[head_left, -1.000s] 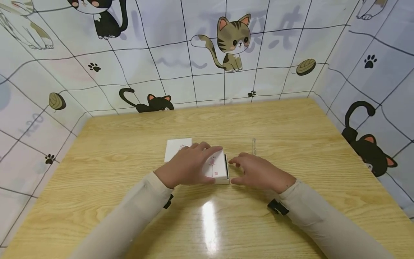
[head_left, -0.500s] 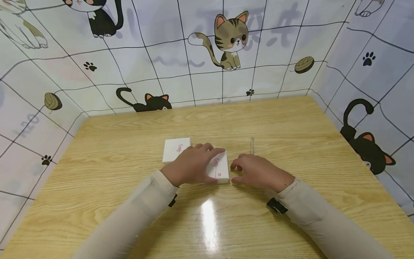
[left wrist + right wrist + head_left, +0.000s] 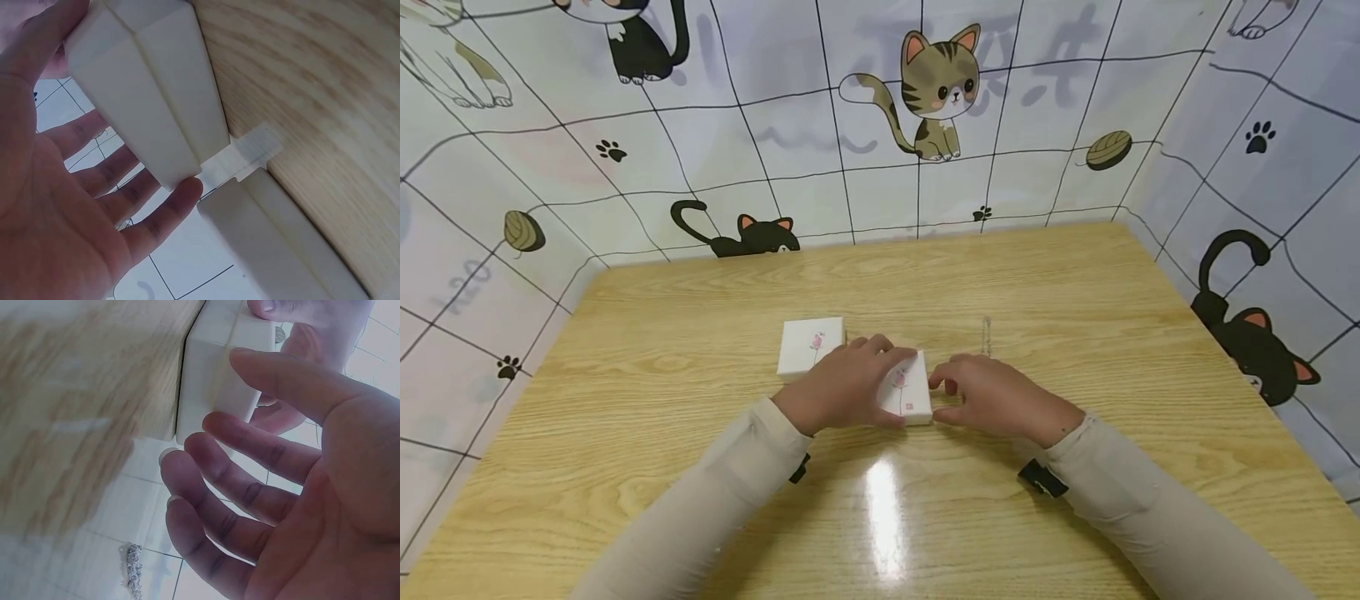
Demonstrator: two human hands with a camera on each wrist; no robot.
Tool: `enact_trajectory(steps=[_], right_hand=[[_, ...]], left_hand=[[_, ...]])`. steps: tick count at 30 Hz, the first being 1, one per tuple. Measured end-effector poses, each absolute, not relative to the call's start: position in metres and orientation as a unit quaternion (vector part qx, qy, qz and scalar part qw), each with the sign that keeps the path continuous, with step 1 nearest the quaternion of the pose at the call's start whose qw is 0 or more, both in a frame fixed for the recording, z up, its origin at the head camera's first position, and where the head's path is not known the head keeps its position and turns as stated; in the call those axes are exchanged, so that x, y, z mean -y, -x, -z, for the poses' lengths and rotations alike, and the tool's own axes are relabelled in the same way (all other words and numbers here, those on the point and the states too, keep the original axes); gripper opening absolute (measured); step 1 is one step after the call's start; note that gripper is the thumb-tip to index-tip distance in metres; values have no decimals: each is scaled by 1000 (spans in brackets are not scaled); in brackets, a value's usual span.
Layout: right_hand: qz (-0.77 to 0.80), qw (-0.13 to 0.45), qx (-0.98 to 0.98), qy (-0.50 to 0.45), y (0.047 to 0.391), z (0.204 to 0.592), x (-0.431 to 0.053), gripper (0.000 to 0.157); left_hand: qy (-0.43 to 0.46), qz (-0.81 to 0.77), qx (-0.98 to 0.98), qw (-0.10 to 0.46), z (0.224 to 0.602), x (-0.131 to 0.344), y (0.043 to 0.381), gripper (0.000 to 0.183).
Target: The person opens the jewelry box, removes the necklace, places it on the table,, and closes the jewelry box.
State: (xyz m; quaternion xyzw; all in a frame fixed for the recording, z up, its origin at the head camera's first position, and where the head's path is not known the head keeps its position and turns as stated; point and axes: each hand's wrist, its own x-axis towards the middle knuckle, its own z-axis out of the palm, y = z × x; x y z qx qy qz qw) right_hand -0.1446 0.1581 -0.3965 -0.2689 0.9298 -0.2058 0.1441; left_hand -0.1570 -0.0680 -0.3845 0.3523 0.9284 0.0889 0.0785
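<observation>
A small white gift box (image 3: 914, 390) with a pink flower print lies on the table, its lid fitted over its base. My left hand (image 3: 841, 385) grips the lid from the left, thumb at the near side and fingers at the far side. A seam between lid and base shows on the box (image 3: 134, 94) in the left wrist view. At the box's right side is my right hand (image 3: 1003, 398), fingers loosely bent. In the right wrist view, the thumb and forefinger of the right hand (image 3: 294, 469) are at the box's lid edge; contact is hard to tell.
A second white box (image 3: 800, 343) with the same print sits behind my left hand. Beyond my right hand lies a thin, silvery or clear chain (image 3: 987, 333). The wooden table (image 3: 700, 317) is bordered by a cat-patterned cloth wall (image 3: 805, 192).
The lid has shifted right and down, covering the dark gap that showed at the box's right side. My left hand moved with it; my right hand drew back slightly, then came closer again.
</observation>
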Motion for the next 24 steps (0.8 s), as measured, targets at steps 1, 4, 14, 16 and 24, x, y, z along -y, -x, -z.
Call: enact_trajectory(steps=[1, 4, 14, 16, 24], right_hand=[[205, 144, -930, 270, 145, 397, -158, 33], [205, 148, -929, 270, 144, 396, -156, 33], [209, 158, -926, 271, 142, 395, -155, 29], [206, 155, -927, 272, 143, 395, -155, 29], [206, 161, -926, 271, 142, 396, -156, 26]], left_hand=[[-353, -88, -928, 79, 385, 69, 157, 91], [-354, -88, -928, 82, 385, 70, 156, 93], [-348, -84, -929, 96, 386, 70, 155, 96], [-347, -83, -929, 96, 387, 69, 155, 96], [-347, -84, -928, 103, 391, 68, 153, 99]])
